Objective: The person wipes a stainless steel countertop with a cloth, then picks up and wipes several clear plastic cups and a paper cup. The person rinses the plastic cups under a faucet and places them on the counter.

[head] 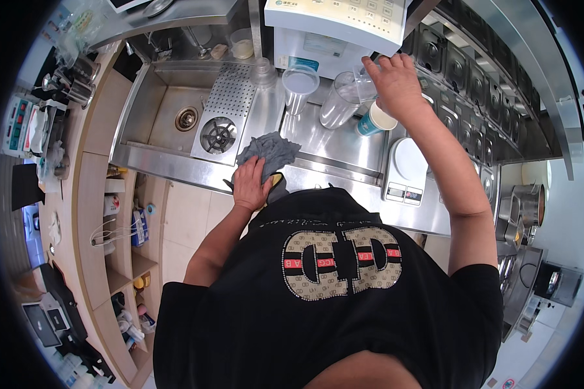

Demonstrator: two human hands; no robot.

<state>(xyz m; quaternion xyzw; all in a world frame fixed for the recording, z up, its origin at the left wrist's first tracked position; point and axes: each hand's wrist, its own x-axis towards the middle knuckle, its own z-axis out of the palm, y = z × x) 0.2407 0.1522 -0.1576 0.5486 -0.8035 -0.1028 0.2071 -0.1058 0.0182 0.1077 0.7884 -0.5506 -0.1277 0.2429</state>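
My left hand point(249, 184) lies over the near end of a crumpled grey cloth point(271, 151) at the front edge of the steel counter. My right hand point(400, 85) is raised at the back, below the front of a white dispenser point(338, 19). It grips a clear plastic measuring cup point(365, 86), partly hidden by the fingers. That cup is tilted beside the mouth of a clear plastic pitcher point(338, 104). Under my right wrist a teal-and-white paper cup point(374, 121) leans. Left of the pitcher stands a lidded clear container point(299, 87).
At left is a steel sink point(168, 104), with a perforated drain panel point(226, 90) and a cup rinser point(218, 136). A white digital scale point(405, 170) sits right. Beyond my right arm are lidded steel pans point(450, 116). A wooden shelf unit point(121, 233) stands at far left.
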